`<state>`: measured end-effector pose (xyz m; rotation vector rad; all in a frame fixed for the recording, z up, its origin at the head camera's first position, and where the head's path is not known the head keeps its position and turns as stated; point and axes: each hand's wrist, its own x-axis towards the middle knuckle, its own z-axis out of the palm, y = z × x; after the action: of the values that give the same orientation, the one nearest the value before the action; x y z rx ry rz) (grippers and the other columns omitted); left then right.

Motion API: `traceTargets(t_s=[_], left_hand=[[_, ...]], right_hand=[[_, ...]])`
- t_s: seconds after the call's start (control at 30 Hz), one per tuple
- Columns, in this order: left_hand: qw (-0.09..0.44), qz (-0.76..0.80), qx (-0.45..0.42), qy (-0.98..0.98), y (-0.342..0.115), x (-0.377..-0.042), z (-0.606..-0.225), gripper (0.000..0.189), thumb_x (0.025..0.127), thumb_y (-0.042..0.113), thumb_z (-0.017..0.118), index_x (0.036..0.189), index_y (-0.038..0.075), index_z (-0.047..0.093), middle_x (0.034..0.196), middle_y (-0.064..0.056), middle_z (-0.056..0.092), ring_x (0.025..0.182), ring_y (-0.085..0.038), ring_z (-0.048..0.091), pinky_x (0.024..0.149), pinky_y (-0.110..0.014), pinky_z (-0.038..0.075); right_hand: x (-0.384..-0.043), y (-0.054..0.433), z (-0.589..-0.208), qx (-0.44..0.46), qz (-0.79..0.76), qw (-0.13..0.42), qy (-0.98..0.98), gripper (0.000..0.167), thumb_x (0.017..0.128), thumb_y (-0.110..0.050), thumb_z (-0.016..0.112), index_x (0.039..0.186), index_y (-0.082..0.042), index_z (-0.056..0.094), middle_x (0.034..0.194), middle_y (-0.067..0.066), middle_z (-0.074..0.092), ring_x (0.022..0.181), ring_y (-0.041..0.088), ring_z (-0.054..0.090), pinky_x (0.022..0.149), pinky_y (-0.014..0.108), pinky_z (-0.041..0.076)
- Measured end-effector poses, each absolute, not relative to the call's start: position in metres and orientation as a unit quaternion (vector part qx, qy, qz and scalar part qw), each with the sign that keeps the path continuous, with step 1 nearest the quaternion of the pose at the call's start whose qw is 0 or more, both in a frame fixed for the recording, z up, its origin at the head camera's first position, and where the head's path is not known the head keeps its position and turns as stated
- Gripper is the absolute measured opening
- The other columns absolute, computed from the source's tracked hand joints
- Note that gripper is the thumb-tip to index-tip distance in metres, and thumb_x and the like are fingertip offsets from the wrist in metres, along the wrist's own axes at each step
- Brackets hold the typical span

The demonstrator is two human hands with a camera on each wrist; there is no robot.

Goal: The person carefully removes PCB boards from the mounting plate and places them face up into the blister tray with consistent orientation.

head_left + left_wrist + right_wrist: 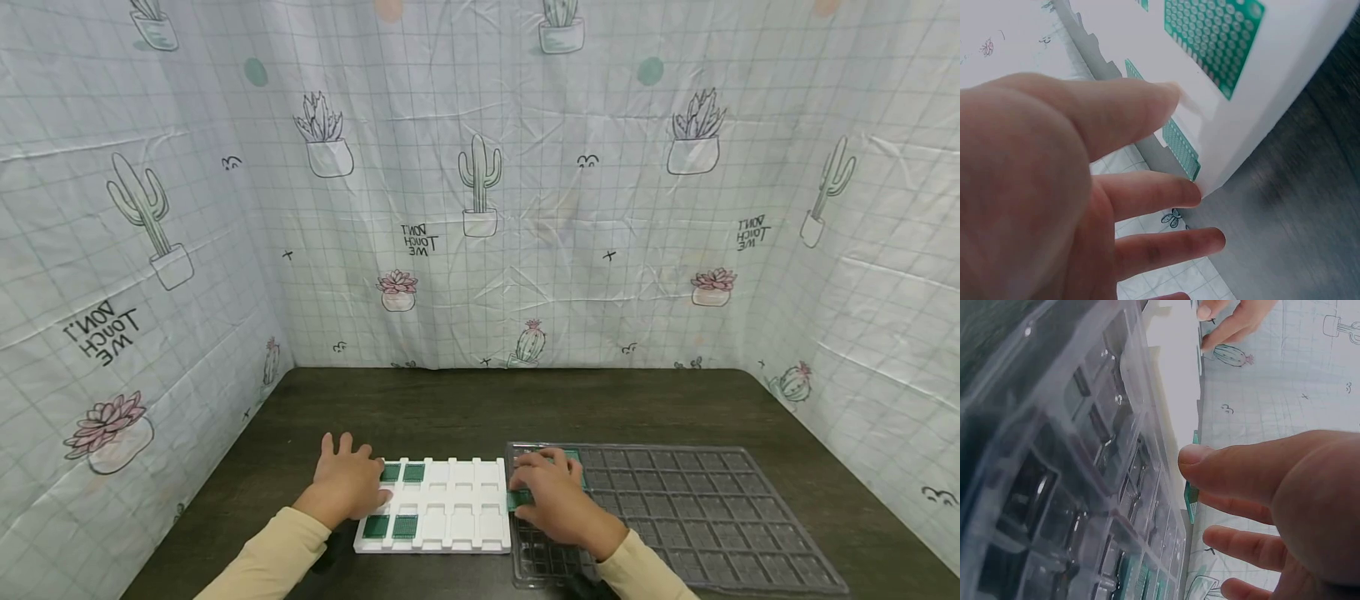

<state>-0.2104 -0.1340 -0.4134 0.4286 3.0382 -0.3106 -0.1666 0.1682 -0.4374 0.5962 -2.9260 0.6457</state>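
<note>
My right hand [557, 500] pinches a small green perforated circuit board [1191, 509] between thumb and forefinger, where the white tray and the clear plastic tray meet. The other fingers of that hand extend loosely. My left hand [345, 485] lies at the left end of the white slotted tray [492, 529], its fingers spread and fairly straight, the thumb over the tray's surface. Several green boards [405, 527] sit in the white tray's left slots, one large in the left wrist view [1215, 44]. More green boards [1142, 581] stand in the clear tray, partly hidden by my right hand in the head view.
The clear compartmented tray [675, 500] spreads across the right side of the dark wooden table [450, 408], right beside the white tray. A pale curtain [525, 192] printed with cacti and grid lines encloses the back and both sides.
</note>
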Motion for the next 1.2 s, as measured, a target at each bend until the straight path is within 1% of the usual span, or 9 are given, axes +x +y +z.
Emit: traceTargets(t_s=[0.33, 0.67, 0.87, 1.0, 1.2], left_hand=[[0.031, -0.105, 0.140, 0.984, -0.133, -0.211, -0.413, 0.053, 0.088, 0.049, 0.065, 0.127, 0.012, 0.066, 0.135, -0.015, 0.058, 0.135, -0.048, 0.037, 0.112, -0.070, 0.019], [0.028, -0.101, 0.137, 0.985, -0.134, -0.212, -0.416, 0.055, 0.088, 0.049, 0.066, 0.128, 0.011, 0.065, 0.136, -0.015, 0.057, 0.136, -0.049, 0.036, 0.112, -0.071, 0.018], [0.031, -0.101, 0.136, 0.985, -0.133, -0.213, -0.417, 0.055, 0.088, 0.049, 0.065, 0.128, 0.012, 0.065, 0.136, -0.015, 0.057, 0.136, -0.049, 0.036, 0.112, -0.071, 0.018], [0.024, -0.101, 0.137, 0.985, -0.134, -0.213, -0.417, 0.055, 0.087, 0.049, 0.066, 0.127, 0.011, 0.066, 0.135, -0.015, 0.058, 0.135, -0.049, 0.037, 0.112, -0.071, 0.018], [0.024, -0.102, 0.137, 0.985, -0.134, -0.213, -0.417, 0.054, 0.087, 0.049, 0.067, 0.126, 0.011, 0.066, 0.135, -0.015, 0.058, 0.135, -0.049, 0.037, 0.112, -0.071, 0.019]], right_hand=[[-0.167, 0.175, -0.438, 0.186, 0.222, 0.052, -0.956, 0.018, 0.079, -0.016, 0.081, 0.094, -0.018, 0.071, 0.135, 0.013, 0.057, 0.129, 0.046, 0.036, 0.095, 0.071, 0.020], [-0.165, 0.183, -0.438, 0.172, 0.223, 0.057, -0.958, 0.019, 0.078, -0.015, 0.081, 0.094, -0.018, 0.071, 0.135, 0.013, 0.057, 0.128, 0.046, 0.036, 0.092, 0.066, 0.022], [-0.163, 0.192, -0.439, 0.153, 0.218, 0.051, -0.962, 0.021, 0.077, -0.015, 0.082, 0.095, -0.019, 0.071, 0.136, 0.013, 0.057, 0.130, 0.045, 0.035, 0.094, 0.065, 0.022], [-0.162, 0.198, -0.439, 0.141, 0.220, 0.044, -0.964, 0.021, 0.077, -0.015, 0.082, 0.094, -0.019, 0.070, 0.137, 0.013, 0.056, 0.131, 0.045, 0.034, 0.095, 0.064, 0.021], [-0.161, 0.205, -0.440, 0.124, 0.217, 0.044, -0.967, 0.022, 0.076, -0.015, 0.083, 0.094, -0.019, 0.070, 0.137, 0.013, 0.056, 0.131, 0.045, 0.033, 0.095, 0.063, 0.021]])
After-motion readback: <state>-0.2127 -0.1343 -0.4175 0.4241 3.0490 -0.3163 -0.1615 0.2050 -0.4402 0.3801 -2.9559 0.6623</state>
